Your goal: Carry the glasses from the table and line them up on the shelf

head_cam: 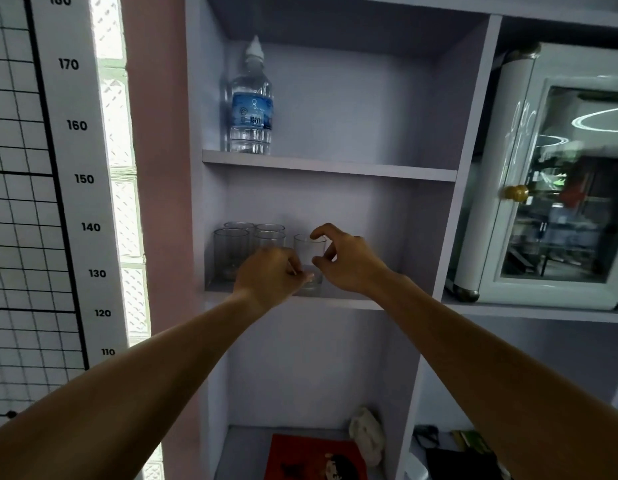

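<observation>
Several clear glasses [231, 251] stand grouped at the left of the middle shelf [338, 301]. One more clear glass [309, 247] stands just right of them, near the shelf's front edge, between my hands. My left hand [269, 277] is curled, its fingertips pinched against the lower left side of that glass. My right hand [347, 263] is cupped beside the glass's right side. Its index finger arches over the rim and its thumb sits at mid-height, with the fingers apart. Part of the glass base is hidden behind my left hand.
A water bottle [251, 102] stands on the shelf above. The right half of the middle shelf is bare. A white glass-door cabinet [550, 188] sits in the compartment to the right. A red item [311, 459] and a pale cloth [366, 434] lie on the shelf below.
</observation>
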The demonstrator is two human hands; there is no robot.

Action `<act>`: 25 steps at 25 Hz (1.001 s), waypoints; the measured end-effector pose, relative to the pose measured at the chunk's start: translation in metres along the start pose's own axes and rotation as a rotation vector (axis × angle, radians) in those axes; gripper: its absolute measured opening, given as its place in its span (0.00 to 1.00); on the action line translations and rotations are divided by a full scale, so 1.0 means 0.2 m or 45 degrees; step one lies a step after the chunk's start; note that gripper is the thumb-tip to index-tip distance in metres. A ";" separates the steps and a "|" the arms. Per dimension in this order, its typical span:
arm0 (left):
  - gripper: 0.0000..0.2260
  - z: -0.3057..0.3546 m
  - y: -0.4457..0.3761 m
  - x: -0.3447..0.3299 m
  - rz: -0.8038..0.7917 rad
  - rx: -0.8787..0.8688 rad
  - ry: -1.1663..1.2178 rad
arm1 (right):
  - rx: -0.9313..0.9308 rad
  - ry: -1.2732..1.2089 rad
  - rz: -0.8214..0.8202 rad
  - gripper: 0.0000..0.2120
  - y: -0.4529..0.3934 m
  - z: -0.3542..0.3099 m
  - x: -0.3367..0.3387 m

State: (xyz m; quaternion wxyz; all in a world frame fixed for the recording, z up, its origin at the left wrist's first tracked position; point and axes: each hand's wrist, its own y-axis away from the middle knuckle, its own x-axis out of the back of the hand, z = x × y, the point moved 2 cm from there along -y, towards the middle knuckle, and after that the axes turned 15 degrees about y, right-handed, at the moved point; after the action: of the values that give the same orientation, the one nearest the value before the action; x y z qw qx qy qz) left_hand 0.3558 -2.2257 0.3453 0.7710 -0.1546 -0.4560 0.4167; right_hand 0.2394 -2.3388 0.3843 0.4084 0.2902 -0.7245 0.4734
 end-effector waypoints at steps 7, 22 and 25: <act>0.08 0.04 -0.01 -0.03 -0.064 -0.028 -0.042 | 0.082 -0.128 0.006 0.16 -0.03 0.00 -0.02; 0.17 0.02 -0.03 -0.02 -0.116 -0.004 -0.051 | 0.145 -0.127 -0.053 0.13 -0.15 0.02 -0.12; 0.13 -0.02 -0.01 0.03 -0.128 0.011 -0.041 | 0.164 -0.145 -0.004 0.12 -0.16 0.00 -0.12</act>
State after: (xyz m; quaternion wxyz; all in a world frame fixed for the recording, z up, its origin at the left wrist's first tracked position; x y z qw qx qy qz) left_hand 0.3625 -2.2217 0.3475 0.7843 -0.1213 -0.4737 0.3819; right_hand 0.2770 -2.3497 0.3783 0.3477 0.3435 -0.7141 0.5011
